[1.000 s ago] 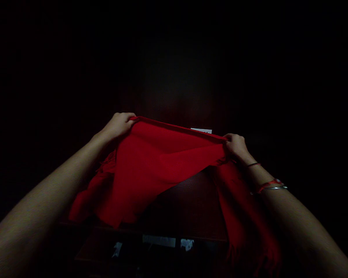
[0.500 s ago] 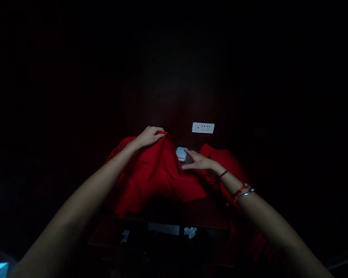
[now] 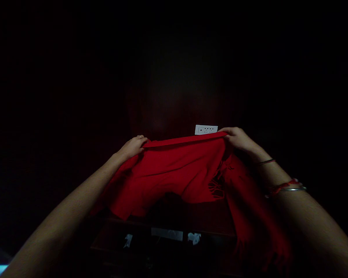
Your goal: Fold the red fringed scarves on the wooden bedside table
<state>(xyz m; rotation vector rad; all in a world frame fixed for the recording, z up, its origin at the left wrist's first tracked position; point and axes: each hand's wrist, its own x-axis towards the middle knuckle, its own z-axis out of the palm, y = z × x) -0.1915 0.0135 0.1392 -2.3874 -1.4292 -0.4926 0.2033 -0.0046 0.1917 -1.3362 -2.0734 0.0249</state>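
Observation:
A red fringed scarf [image 3: 176,166] is stretched between my two hands, its upper edge pulled nearly straight. My left hand [image 3: 135,146] is closed on that edge at the left, a ring showing on one finger. Higher up at the right, my right hand [image 3: 237,137] pinches the other end of the edge, just beside the wall socket plate. Tassels hang below my right hand, and more red fringed cloth [image 3: 249,208] drops past the right side of the table. The cloth hides the white-screened device seen earlier on the tabletop.
A white socket panel [image 3: 205,129] is set in the dark wall behind the scarf. The dark table's front edge [image 3: 203,231] runs below the cloth. Under it, pale paper-like pieces [image 3: 166,234] show on a shelf. Deep shadow surrounds everything.
My right hand has moved from beside the device up and right, taking hold of the scarf's edge. My left hand has shifted left and slightly down. The cloth now spreads taut over the device.

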